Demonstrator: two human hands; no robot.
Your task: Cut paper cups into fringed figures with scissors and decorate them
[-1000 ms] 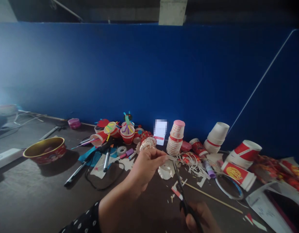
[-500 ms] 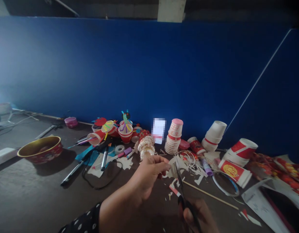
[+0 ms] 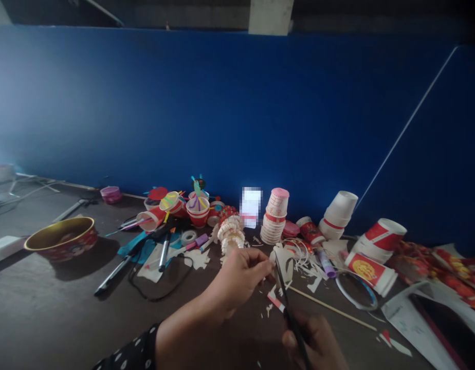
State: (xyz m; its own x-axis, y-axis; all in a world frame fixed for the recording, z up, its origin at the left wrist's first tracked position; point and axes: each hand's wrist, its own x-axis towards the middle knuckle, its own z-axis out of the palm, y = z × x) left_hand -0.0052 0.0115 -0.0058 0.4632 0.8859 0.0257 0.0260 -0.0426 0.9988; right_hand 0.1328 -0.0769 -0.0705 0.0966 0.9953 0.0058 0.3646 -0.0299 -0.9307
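Observation:
My left hand (image 3: 243, 275) is closed in a pinch on a small scrap of white paper (image 3: 273, 257), mostly hidden by the fingertips. Dark-handled scissors (image 3: 284, 293) are gripped in my right hand (image 3: 314, 339), lower and to the right. Their blade tips point up and touch or nearly touch the paper, and the blades look nearly together. Behind the scissors lies a cut white paper piece (image 3: 287, 259) on the table. Just beyond my left hand stands a frilled white paper craft (image 3: 230, 234) with a red top.
Upturned stacked paper cups (image 3: 274, 221) stand behind my hands, and more cups (image 3: 338, 213) are farther right. A wooden stick (image 3: 333, 309) and paper scraps lie at right. A gold-rimmed bowl (image 3: 62, 252) and a marker (image 3: 164, 254) are at left. A blue partition (image 3: 222, 113) rises behind.
The scissor blades have drawn closer together, and their tips have come up to the paper at my left fingertips. My left hand has barely moved.

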